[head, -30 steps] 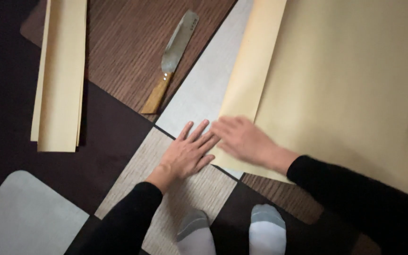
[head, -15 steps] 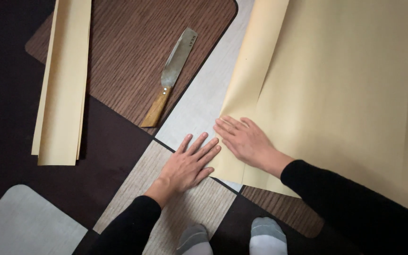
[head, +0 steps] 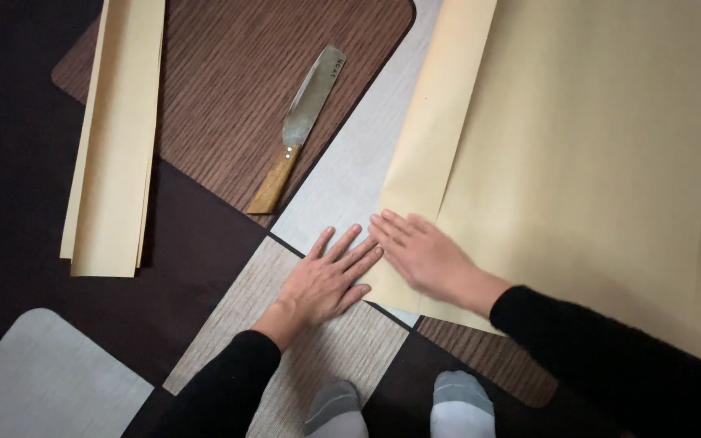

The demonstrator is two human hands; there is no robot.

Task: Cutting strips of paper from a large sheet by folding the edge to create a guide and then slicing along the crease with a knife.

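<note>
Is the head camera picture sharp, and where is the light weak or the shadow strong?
Head view: mostly sharp, the knife and the left hand crisp; the right hand on the large paper sheet slightly soft; lighting dim and even, no glare; the dark floor at left loses detail.

A home floor — patchwork vinyl mat (head: 342, 357), grey-socked feet (head: 403, 405), no workbench.

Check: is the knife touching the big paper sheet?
Apart. The head view shows the knife lying on the brown mat, with a strip of bare grey floor between it and the big paper sheet's folded edge.
</note>
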